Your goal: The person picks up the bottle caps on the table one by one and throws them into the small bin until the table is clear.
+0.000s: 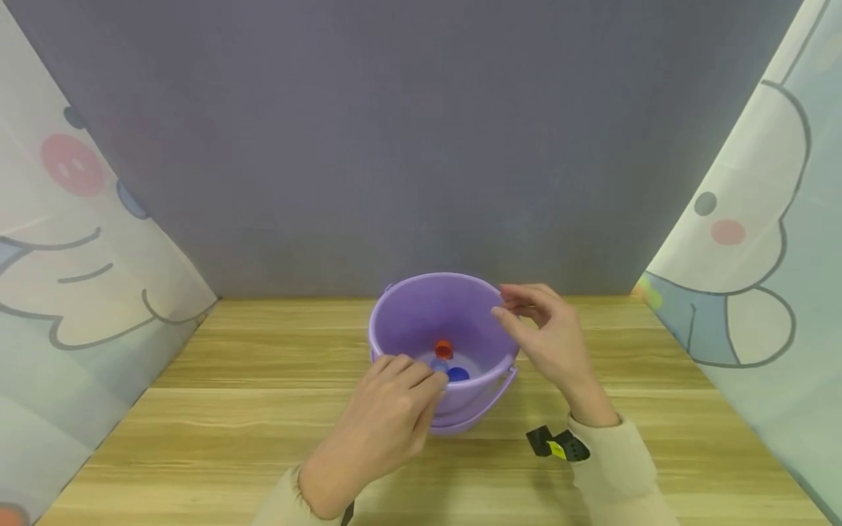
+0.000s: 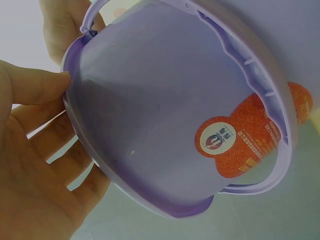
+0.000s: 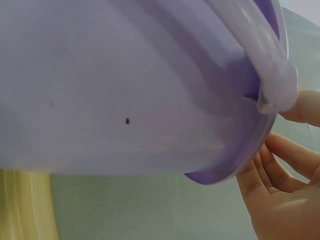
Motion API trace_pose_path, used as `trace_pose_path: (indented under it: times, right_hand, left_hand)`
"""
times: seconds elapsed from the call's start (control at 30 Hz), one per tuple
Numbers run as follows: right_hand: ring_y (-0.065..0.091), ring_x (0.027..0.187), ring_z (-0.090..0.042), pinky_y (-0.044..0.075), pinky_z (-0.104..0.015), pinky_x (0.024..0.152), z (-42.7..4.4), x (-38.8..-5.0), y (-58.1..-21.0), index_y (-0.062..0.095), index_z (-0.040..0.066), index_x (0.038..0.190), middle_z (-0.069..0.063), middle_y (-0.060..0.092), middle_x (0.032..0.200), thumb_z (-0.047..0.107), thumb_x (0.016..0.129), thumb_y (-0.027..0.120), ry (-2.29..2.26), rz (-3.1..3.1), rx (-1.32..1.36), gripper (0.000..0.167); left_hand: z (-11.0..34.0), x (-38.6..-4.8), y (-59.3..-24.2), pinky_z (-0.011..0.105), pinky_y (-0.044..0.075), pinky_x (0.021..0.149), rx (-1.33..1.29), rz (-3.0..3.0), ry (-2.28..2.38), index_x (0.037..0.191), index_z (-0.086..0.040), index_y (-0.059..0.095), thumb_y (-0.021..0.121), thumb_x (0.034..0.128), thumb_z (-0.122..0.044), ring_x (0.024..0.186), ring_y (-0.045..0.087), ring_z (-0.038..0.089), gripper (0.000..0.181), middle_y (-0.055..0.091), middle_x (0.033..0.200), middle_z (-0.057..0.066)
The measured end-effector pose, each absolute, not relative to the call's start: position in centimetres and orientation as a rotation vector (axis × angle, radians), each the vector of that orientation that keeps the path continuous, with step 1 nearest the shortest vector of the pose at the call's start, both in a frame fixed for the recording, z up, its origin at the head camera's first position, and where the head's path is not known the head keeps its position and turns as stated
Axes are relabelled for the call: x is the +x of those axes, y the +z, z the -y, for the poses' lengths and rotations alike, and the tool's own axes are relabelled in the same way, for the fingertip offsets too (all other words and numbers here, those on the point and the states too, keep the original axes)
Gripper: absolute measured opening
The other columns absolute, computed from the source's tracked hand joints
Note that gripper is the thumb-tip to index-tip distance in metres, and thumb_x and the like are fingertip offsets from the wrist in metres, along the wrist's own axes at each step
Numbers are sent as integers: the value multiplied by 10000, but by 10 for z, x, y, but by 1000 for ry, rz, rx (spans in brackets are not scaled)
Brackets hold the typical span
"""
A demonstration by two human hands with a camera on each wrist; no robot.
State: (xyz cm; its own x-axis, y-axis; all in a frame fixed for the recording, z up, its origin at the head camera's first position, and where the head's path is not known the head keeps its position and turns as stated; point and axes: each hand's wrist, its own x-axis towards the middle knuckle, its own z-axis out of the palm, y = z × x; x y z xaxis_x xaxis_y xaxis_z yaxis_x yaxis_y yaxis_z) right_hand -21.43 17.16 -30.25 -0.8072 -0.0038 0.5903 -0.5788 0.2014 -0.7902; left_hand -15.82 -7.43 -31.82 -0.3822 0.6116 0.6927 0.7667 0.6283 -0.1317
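A purple plastic bucket (image 1: 408,321) stands upright on the wooden table. An orange-red piece (image 1: 444,349), a dark blue one (image 1: 457,374) and a paler blue one (image 1: 439,364) lie inside; their kinds are unclear. At the near left rim, my left hand (image 1: 388,416) grips the bucket, with its thumb (image 2: 42,86) at the rim's edge and its fingers reaching behind it. My right hand (image 1: 549,332) is at the right rim, its fingers loosely bent beside the handle joint (image 3: 280,87). Nothing shows in its grasp, and the rim hides some fingertips.
The bucket's handle (image 1: 483,409) hangs down on the near side. An orange label (image 2: 240,140) is on the outer wall. The wooden table (image 1: 263,409) meets a grey back panel (image 1: 421,146), with cartoon-printed sheets (image 1: 756,219) at both sides.
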Motion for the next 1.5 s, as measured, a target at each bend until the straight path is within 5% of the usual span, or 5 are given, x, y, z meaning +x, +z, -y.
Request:
trace_pose_path:
  times: [0.53,0.8,1.1,1.5]
  right_hand:
    - [654,920,-92,532,-193,885,-192,-225,-298,686,-127,1136,-145,641,1056,-109,841,730,1509,1996,539,299]
    - [644,928,-42,518,-162,887,-202,-232,-295,678,-110,1169,-228,640,1108,-55,868,734,1410,2073,474,311]
    - [616,932,-9,497,-137,896,-211,-239,-297,678,-77,1206,-181,654,1136,39,880,760,1326,2157,383,355]
    - [677,974,-298,514,-185,864,-220,-251,-305,678,-53,1227,-167,663,1112,135,909,743,1163,2281,321,376]
  left_hand:
    - [74,-158,-319,303,438,728,-1082,2119,-300,912,-141,647,655,888,-93,743,522,173,55,599,805,-48]
    - [74,-158,-319,318,447,737,-1080,2127,-310,912,-138,644,657,889,-100,759,539,182,46,608,813,-43]
    - [73,-159,-319,310,439,720,-1084,2102,-300,882,-138,623,643,880,-87,735,524,179,55,578,784,-46]
    - [73,-159,-320,313,451,730,-1082,2109,-295,886,-142,625,664,864,-90,766,551,181,69,601,807,-44]
